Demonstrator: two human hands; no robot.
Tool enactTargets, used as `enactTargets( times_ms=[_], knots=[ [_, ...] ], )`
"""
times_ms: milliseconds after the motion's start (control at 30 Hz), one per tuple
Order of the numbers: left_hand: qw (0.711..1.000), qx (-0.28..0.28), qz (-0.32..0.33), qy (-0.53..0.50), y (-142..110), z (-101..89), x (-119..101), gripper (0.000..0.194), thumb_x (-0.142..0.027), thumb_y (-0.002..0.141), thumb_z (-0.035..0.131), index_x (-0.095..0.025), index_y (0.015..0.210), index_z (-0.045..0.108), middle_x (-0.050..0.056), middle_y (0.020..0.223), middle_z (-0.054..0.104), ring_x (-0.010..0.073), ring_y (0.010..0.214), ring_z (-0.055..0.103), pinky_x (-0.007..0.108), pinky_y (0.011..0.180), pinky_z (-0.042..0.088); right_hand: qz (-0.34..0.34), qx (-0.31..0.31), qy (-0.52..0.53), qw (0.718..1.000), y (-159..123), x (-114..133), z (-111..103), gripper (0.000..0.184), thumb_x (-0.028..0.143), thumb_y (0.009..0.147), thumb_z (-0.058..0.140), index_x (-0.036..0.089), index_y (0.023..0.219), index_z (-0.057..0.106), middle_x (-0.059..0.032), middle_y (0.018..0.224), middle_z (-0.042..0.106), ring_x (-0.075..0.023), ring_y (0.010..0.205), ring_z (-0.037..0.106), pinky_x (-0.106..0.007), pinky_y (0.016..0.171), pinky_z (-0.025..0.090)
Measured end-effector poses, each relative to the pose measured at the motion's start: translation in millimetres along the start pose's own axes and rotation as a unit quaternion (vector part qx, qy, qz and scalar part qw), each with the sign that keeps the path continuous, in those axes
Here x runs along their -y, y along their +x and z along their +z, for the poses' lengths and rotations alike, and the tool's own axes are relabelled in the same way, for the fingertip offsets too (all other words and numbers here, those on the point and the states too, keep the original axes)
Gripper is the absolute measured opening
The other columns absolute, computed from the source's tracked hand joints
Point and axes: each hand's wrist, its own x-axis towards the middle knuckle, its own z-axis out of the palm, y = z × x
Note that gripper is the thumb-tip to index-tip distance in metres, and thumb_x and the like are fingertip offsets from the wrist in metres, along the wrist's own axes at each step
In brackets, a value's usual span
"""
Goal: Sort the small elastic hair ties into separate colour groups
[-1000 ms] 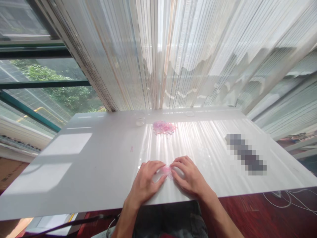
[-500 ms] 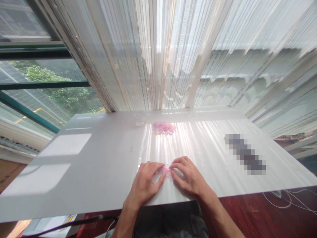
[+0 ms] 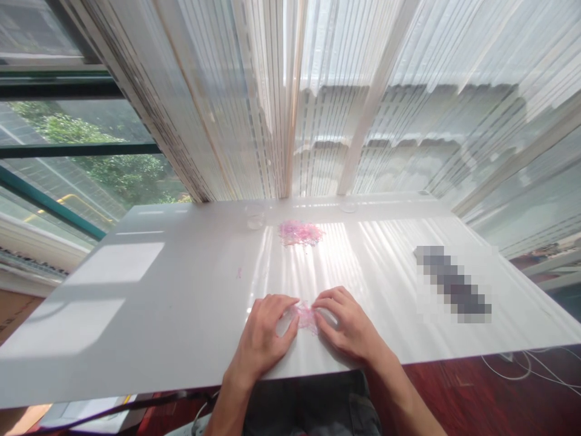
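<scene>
A small tangle of thin pink strands [image 3: 307, 319], which look like rubber bands, lies on the white table [image 3: 190, 315] between my hands. At its left edge is my left hand [image 3: 269, 330], its fingers curved and its thumb apart from the index finger. My right hand [image 3: 348, 325] has its thumb and index fingertips close together at the right edge of the tangle, on some of the pink strands. How many strands are between the fingertips cannot be made out. Farther back lies a larger pink rubber band pile [image 3: 300, 232].
A clear round container [image 3: 255, 219] stands left of the large pile. A clear disc [image 3: 348, 208] lies near the back edge. One tiny pink piece [image 3: 239, 273] lies to the left. At right is a blurred-out dark object [image 3: 454, 284]. Curtains [image 3: 245, 121] hang behind the table.
My left fingertips have drawn slightly left, away from the middle of the small tangle, which shows more spread out. My right hand has hardly moved. The view has shifted a little.
</scene>
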Motion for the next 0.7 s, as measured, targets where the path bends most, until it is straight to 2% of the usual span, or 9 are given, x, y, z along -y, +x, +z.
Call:
enactTargets(
  times_ms=[133,233,533,700],
  knots=[
    [1.0,0.0,0.0,0.009,0.2,0.6,-0.2,0.022,-0.02,0.099,0.062,-0.024,0.12,0.066,0.005,0.107,0.079,0.0222,0.085,0.071,0.042,0.083,0.053,0.003,0.019,-0.017,1.0,0.4,1.4,-0.6,0.024,0.019,0.1,0.061,0.021,0.122,0.069,-0.0107,0.109,0.07,-0.0265,0.099,0.064,-0.046,0.087,0.06],
    [1.0,0.004,0.003,0.012,0.7,0.0,-0.6,0.02,-0.021,0.099,0.061,-0.024,0.118,0.067,0.005,0.106,0.08,0.0228,0.085,0.072,0.043,0.083,0.054,-0.001,0.031,-0.031,0.999,0.2,2.5,-0.8,0.028,0.021,0.101,0.061,0.023,0.128,0.069,-0.0117,0.114,0.069,-0.0276,0.103,0.063,-0.049,0.09,0.06],
    [1.0,0.011,0.011,0.014,1.4,0.2,-0.6,0.019,-0.021,0.099,0.06,-0.023,0.116,0.067,0.006,0.103,0.079,0.0235,0.088,0.073,0.041,0.082,0.053,-0.02,0.028,-0.032,0.999,-0.7,2.6,-2.5,0.029,0.017,0.099,0.063,0.029,0.123,0.074,-0.0101,0.114,0.068,-0.0265,0.103,0.063,-0.048,0.089,0.061],
    [1.0,0.002,-0.002,-0.003,0.3,-0.2,0.2,0.018,-0.021,0.099,0.06,-0.024,0.115,0.067,0.004,0.102,0.079,0.0218,0.083,0.071,0.041,0.082,0.053,-0.016,0.02,-0.018,1.0,-0.8,1.8,-2.3,0.025,0.018,0.1,0.063,0.026,0.122,0.073,-0.0104,0.112,0.069,-0.0264,0.102,0.064,-0.048,0.089,0.06]
  ],
)
